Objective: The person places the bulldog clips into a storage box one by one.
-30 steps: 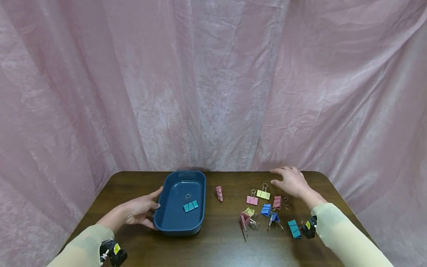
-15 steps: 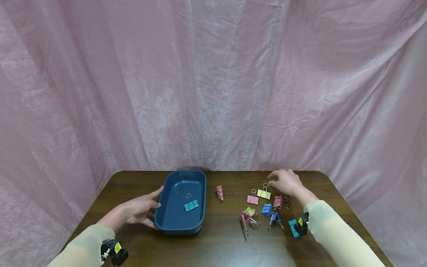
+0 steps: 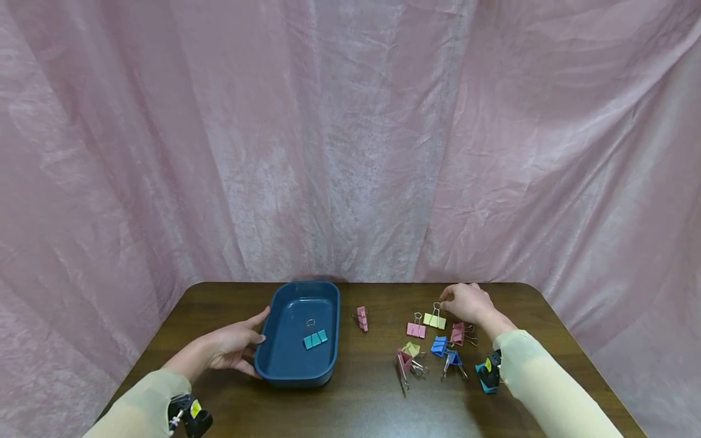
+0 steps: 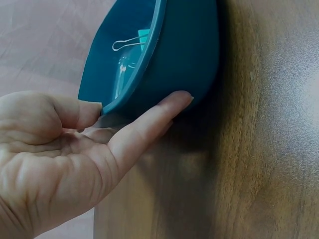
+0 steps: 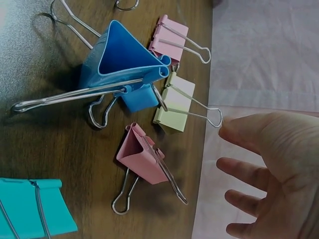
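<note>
At the left, my left hand lies against the side of a dark blue tray. In the left wrist view its thumb touches the rim and a straight finger presses the outer wall. A teal binder clip lies inside the tray. My right hand is beside a yellow binder clip, fingers bent downward. In the right wrist view its thumb tip is at the end of that clip's wire handle; the index finger is hidden. The clip lies on the table, a pink binder clip beside it.
Nearer me lie blue binder clips, a red one, and a red and yellow cluster. A teal clip is partly hidden under the right wrist camera. Another pink clip stands right of the tray. Pink curtain hangs behind the table.
My right hand has moved left and down to the yellow binder clip's handle, its fingers drawing closer together. The left hand and tray stay in place.
</note>
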A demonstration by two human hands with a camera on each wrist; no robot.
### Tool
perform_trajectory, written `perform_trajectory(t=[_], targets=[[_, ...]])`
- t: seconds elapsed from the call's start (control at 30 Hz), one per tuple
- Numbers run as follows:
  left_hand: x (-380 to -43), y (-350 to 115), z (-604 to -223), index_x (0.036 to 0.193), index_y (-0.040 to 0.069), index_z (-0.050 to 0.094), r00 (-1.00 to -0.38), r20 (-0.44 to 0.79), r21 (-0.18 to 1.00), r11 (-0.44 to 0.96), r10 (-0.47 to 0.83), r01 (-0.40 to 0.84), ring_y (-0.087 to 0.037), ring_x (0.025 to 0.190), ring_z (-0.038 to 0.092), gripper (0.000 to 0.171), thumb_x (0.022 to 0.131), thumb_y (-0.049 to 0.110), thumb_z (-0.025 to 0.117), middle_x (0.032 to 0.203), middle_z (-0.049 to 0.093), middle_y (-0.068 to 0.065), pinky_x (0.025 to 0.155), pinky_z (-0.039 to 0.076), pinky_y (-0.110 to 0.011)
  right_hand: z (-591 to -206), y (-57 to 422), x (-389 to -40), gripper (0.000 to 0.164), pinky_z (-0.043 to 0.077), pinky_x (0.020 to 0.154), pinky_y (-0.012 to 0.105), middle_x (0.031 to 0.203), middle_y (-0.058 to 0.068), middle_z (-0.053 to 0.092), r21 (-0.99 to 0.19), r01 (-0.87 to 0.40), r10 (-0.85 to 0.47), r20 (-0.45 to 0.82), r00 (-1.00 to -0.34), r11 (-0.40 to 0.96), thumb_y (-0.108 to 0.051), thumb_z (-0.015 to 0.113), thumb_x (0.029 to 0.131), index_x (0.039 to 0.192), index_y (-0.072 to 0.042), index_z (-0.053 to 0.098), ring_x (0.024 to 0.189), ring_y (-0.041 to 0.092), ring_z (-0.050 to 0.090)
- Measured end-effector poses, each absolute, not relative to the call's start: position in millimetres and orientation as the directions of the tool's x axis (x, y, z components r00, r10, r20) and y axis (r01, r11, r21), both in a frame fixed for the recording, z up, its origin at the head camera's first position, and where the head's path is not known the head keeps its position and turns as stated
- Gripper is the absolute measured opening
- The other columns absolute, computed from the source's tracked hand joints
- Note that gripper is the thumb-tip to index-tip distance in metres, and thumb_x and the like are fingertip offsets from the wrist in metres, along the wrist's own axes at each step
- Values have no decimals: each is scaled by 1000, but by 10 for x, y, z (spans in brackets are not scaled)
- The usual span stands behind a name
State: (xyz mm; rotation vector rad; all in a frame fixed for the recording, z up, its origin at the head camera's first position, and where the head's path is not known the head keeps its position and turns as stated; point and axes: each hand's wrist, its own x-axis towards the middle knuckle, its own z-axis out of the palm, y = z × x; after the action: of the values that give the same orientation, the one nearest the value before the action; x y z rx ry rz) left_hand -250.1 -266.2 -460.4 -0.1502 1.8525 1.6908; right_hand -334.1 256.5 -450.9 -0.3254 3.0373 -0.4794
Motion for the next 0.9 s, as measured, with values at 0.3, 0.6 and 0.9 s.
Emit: perform_trajectory(t=[0.3,0.6,0.9], targets=[[-2494,-2661,-4616,166,27,-2,-809,-508,861,173,295,-478,-56,117,56,72,109,3,36,152,20,-43,76,54,-69,-4533,2544,-3348,18,45,87,66,108,4,74,-322,-167,-185,-26,-982,932,-29,69,94,104,-17,77,113,46,56],[-2495,-2650,-4623,166,26,-1,-812,-508,861,166,289,-480,-53,113,58,72,108,2,36,152,19,-43,76,55,-69,-4551,2572,-3369,16,47,84,64,106,5,73,-329,-160,-177,-22,-984,931,-29,70,93,101,-17,77,108,42,60],[-2479,-2643,-4609,166,25,-2,-814,-499,867,155,298,-474,-54,115,58,73,108,1,36,152,20,-42,77,54,-70,-4551,2560,-3378,16,45,84,66,107,6,73,-339,-154,-175,-33,-984,928,-29,69,93,100,-18,77,108,43,59]])
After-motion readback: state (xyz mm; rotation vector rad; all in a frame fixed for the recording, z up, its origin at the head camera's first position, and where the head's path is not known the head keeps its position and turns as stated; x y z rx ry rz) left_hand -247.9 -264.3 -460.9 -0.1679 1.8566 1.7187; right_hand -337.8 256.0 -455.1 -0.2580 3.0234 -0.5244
